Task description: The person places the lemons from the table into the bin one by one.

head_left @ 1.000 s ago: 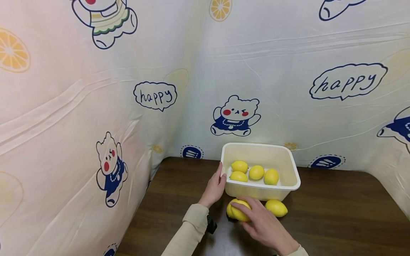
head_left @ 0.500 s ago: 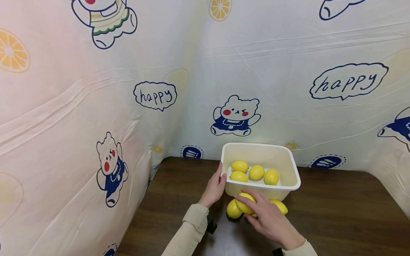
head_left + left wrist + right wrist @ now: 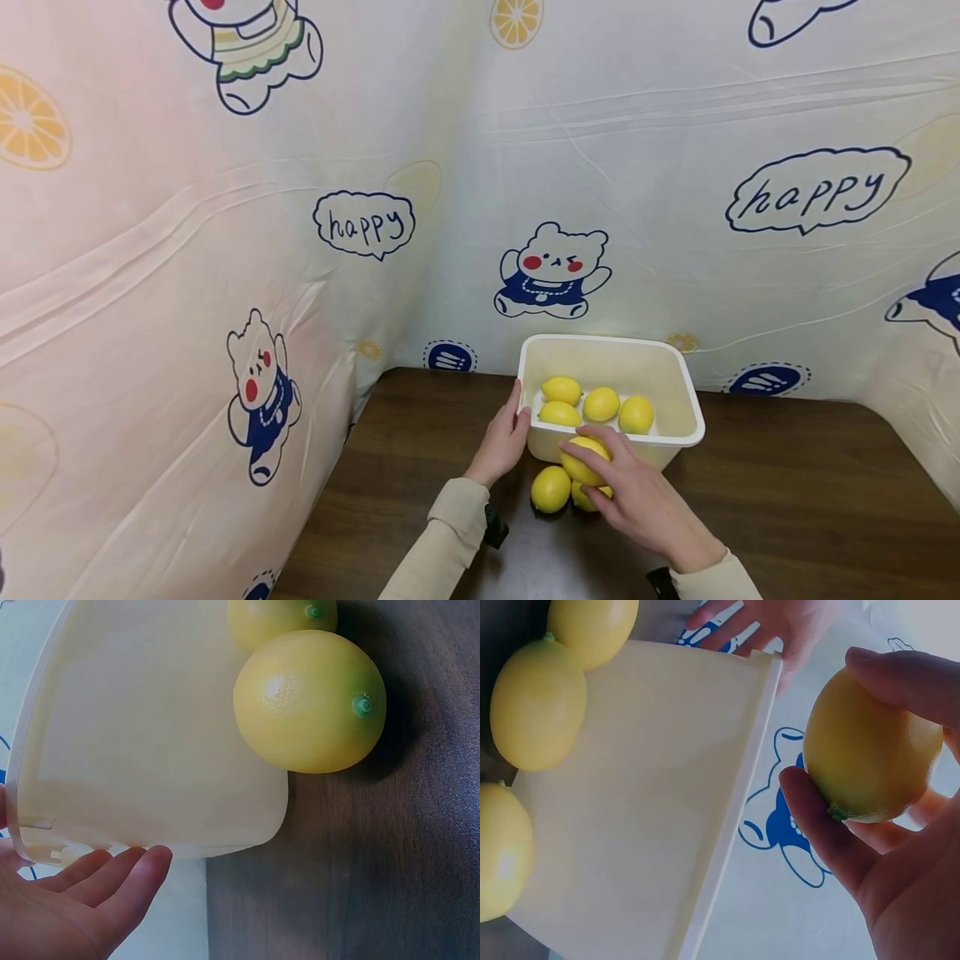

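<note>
In the head view, my right hand [image 3: 637,492] holds a lemon [image 3: 583,461] between thumb and fingers, in front of the near wall of a white plastic bin [image 3: 678,375]. The right wrist view shows this lemon [image 3: 874,746] raised above rim height, outside the bin. My left hand [image 3: 501,440] rests against the bin's left side near the front corner, its fingers [image 3: 139,881] fairly straight along the outer wall. Several lemons [image 3: 601,405] lie inside the bin. On the table before it are a left lemon [image 3: 551,489], a middle one [image 3: 588,497], and a third lemon [image 3: 502,851], hidden in the head view.
The bin stands on a dark wooden table [image 3: 795,475], close to its back edge. A white cloth [image 3: 675,208] printed with bears and "happy" bubbles hangs behind and to the left. Brown tabletop extends on both sides of the bin.
My right hand has lifted the lemon away from the left table lemon, moving up and right toward the bin's front rim. It now covers the rightmost table lemon. My left hand stays put.
</note>
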`<state>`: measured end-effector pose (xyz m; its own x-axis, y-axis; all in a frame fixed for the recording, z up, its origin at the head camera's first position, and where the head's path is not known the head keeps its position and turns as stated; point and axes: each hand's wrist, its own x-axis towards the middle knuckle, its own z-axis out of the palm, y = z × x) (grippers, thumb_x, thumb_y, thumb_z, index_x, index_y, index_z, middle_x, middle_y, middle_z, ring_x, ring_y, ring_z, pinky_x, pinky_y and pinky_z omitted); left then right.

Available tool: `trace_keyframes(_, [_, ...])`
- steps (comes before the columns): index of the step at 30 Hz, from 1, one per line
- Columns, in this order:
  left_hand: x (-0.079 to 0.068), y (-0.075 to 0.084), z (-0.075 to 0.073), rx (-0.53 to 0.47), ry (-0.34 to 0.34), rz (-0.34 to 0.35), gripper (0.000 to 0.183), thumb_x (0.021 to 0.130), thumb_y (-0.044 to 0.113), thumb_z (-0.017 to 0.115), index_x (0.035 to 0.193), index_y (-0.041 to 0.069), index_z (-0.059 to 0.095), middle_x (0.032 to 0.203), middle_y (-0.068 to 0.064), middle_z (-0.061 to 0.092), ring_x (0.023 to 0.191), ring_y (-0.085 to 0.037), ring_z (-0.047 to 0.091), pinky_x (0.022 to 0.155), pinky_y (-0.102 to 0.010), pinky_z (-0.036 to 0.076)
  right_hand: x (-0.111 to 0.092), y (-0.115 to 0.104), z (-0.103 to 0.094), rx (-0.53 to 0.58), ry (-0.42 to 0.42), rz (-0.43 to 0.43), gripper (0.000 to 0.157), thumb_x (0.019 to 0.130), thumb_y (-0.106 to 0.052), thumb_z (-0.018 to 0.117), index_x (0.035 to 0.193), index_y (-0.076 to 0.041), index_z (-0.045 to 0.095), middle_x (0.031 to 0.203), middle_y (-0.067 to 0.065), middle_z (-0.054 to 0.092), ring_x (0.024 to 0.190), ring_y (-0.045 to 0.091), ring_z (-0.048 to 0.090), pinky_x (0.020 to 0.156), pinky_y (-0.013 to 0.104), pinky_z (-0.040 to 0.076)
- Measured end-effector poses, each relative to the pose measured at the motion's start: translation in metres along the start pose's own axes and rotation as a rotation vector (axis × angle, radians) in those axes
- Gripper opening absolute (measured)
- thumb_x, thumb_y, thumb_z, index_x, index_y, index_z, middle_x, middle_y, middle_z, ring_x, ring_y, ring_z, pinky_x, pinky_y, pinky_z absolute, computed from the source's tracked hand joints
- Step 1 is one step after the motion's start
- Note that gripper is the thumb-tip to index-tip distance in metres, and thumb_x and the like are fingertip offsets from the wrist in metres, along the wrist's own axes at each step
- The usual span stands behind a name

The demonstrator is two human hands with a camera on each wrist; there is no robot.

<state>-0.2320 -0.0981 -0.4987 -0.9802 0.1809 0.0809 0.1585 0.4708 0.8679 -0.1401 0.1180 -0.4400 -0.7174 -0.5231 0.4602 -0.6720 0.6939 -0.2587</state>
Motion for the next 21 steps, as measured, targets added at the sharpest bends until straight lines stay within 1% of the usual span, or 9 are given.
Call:
trace_keyframes(2, [0.000,0.000,0.000,0.000,-0.001,0.001,0.057,0.106,0.031,0.034,0.157,0.018,0.013,0.158,-0.012,0.027,0.140,-0.029,0.038,0.112,-0.048,0.037,0.001,0.001,-0.002,-0.008,-0.002,0.005,0.064,0.077,-0.014,0.079,0.134,-0.031,0.055,0.137,0.004,0.047,0.106,0.015,0.054,0.073,0.021,0.056])
trace_keyframes(7, [0.000,0.001,0.000,-0.011,-0.009,-0.002,0.056,0.106,0.031,0.034,0.157,0.019,0.012,0.159,-0.010,0.025,0.141,-0.029,0.037,0.112,-0.048,0.036,0.003,0.004,-0.006,-0.029,0.010,-0.008,0.065,0.079,-0.014,0.077,0.136,-0.032,0.052,0.135,0.006,0.049,0.108,0.017,0.054,0.075,0.027,0.057])
trace_keyframes(11, [0.000,0.000,0.001,-0.011,-0.008,0.002,0.057,0.106,0.030,0.034,0.157,0.019,0.011,0.160,-0.011,0.025,0.140,-0.029,0.037,0.112,-0.048,0.036,0.005,0.008,-0.009,-0.045,0.025,-0.026,0.065,0.080,-0.014,0.076,0.137,-0.033,0.051,0.132,0.007,0.051,0.111,0.018,0.053,0.082,0.034,0.057])
trace_keyframes(16, [0.001,0.000,0.001,-0.009,-0.005,-0.008,0.056,0.106,0.028,0.035,0.157,0.019,0.012,0.160,-0.010,0.024,0.141,-0.029,0.037,0.112,-0.048,0.036,0.006,0.011,-0.010,-0.041,0.039,-0.049,0.065,0.079,-0.012,0.076,0.136,-0.030,0.053,0.132,0.005,0.050,0.113,0.019,0.052,0.085,0.037,0.056])
trace_keyframes(21, [0.002,-0.002,0.002,-0.001,-0.014,-0.026,0.058,0.106,0.034,0.034,0.157,0.022,0.010,0.160,-0.009,0.024,0.142,-0.028,0.036,0.113,-0.047,0.035,0.007,0.015,-0.011,-0.045,0.057,-0.067,0.064,0.077,-0.011,0.078,0.135,-0.028,0.054,0.132,0.004,0.050,0.113,0.022,0.053,0.086,0.039,0.056])
